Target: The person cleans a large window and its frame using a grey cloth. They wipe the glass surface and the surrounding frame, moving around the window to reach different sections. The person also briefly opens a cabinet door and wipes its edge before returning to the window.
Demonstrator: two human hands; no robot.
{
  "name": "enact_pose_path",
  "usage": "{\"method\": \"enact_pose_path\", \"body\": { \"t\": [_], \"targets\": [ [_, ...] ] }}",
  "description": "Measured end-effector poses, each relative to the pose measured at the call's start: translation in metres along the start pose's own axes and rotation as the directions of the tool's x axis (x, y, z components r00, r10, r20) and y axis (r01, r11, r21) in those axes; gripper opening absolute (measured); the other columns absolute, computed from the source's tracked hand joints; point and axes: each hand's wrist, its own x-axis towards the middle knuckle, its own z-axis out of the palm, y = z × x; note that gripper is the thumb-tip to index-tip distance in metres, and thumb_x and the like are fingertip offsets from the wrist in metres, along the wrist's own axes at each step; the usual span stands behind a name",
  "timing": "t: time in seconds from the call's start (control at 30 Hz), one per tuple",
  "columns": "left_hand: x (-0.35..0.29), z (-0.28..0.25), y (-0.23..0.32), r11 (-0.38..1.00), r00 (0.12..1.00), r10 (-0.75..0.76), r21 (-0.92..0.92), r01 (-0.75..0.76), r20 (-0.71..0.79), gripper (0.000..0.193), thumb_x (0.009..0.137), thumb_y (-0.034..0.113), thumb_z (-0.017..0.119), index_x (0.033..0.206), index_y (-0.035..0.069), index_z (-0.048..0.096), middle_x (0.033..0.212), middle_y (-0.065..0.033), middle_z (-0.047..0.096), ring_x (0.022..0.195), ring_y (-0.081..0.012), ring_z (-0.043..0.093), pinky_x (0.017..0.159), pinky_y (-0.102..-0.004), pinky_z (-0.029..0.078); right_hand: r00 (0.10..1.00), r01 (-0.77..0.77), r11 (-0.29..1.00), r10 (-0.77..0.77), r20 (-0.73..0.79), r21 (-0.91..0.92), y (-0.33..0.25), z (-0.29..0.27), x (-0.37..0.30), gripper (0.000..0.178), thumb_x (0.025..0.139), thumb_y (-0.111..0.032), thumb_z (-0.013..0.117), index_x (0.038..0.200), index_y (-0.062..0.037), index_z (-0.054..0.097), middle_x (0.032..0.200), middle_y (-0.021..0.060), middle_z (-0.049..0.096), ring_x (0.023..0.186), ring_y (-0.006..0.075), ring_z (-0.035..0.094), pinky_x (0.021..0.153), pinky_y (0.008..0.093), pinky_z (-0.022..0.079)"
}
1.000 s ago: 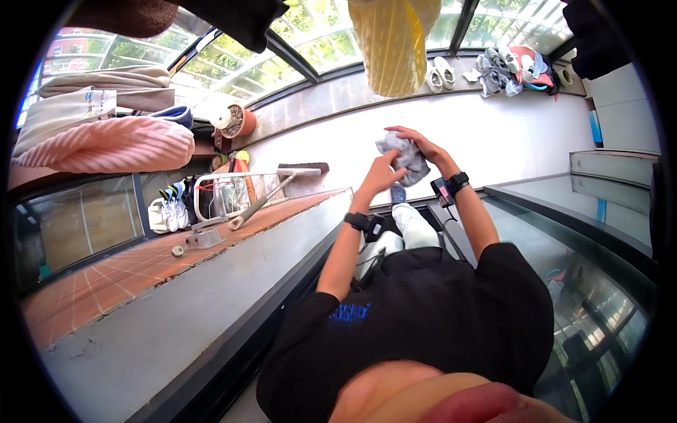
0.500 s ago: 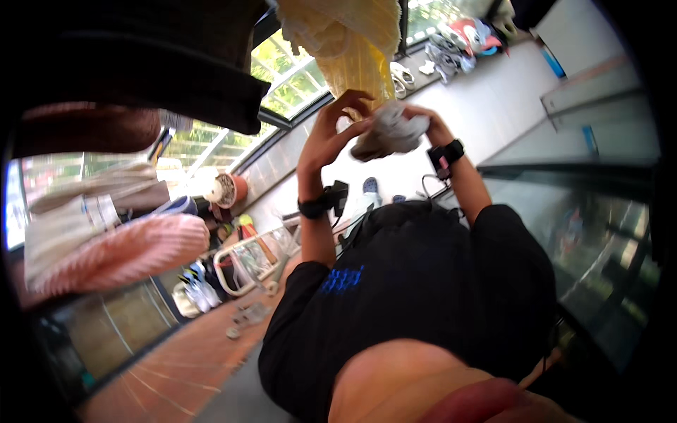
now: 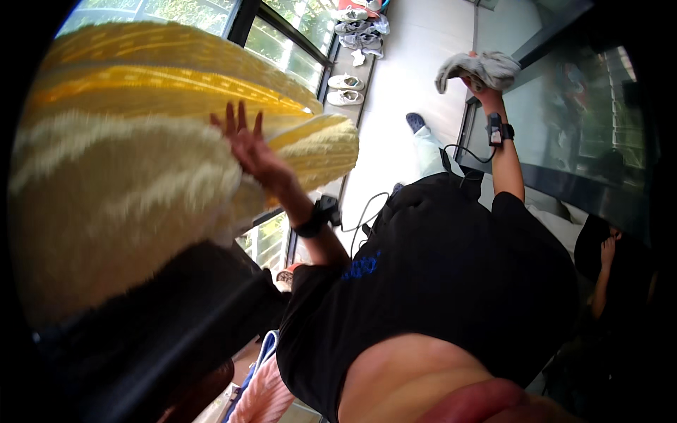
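Observation:
My right hand (image 3: pixel 482 93) is raised at the upper right, with its fingers closed around a crumpled grey cloth (image 3: pixel 495 68). The cloth is held in front of a glass panel (image 3: pixel 564 120) and hides part of the fingers; whether it touches the glass I cannot tell. At the left, my left hand (image 3: pixel 255 156) is open, its fingers spread and nothing in it. Behind its fingers hangs a large yellow and cream fabric (image 3: pixel 141 169); whether the hand touches it is unclear. Each wrist wears a black strap with a small device.
Several shoes (image 3: pixel 345 89) stand on a ledge beneath the windows (image 3: pixel 289 49). Dark fabric (image 3: pixel 176 317) hangs at the lower left, near a pink ribbed cloth (image 3: pixel 262 395). Another bare forearm (image 3: pixel 603 278) shows at the right, possibly a reflection. The floor (image 3: pixel 409 63) is pale.
My hands, earlier together at the grey cloth, are now far apart. My right hand has carried the cloth right toward the glass; the left has moved left to the yellow fabric. The view has turned.

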Motion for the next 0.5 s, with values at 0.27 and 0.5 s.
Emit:
{"method": "enact_pose_path", "body": {
  "t": [0.27,0.5],
  "targets": [
    [-0.103,-0.073,0.035,0.827,0.972,0.094,0.56,0.044,-0.215,0.034,0.104,0.024,0.046,0.112,-0.006,0.063,0.113,-0.0182,0.066,0.105,-0.0279,0.066,0.092,-0.0379,0.053,0.866,-0.247,0.062,0.463,0.192,0.967,-0.031,-0.031,-0.051,0.032,0.091,-0.041,0.06,0.088,-0.0098,0.057,0.081,0.0043,0.053,0.074,0.0188,0.043,0.069,0.0325,0.038],
    [-0.15,-0.014,0.015,0.759,0.957,-0.134,0.648,-0.067,0.256,0.022,0.096,0.013,0.064,0.115,0.001,0.068,0.109,-0.0155,0.069,0.1,-0.0297,0.068,0.085,-0.0368,0.053,0.824,-0.478,-0.048,0.323,0.466,0.877,-0.056,-0.034,-0.029,0.044,0.09,-0.041,0.06,0.111,-0.0024,0.056,0.098,0.0089,0.052,0.083,0.0208,0.041,0.069,0.0306,0.038]
  ]
}}
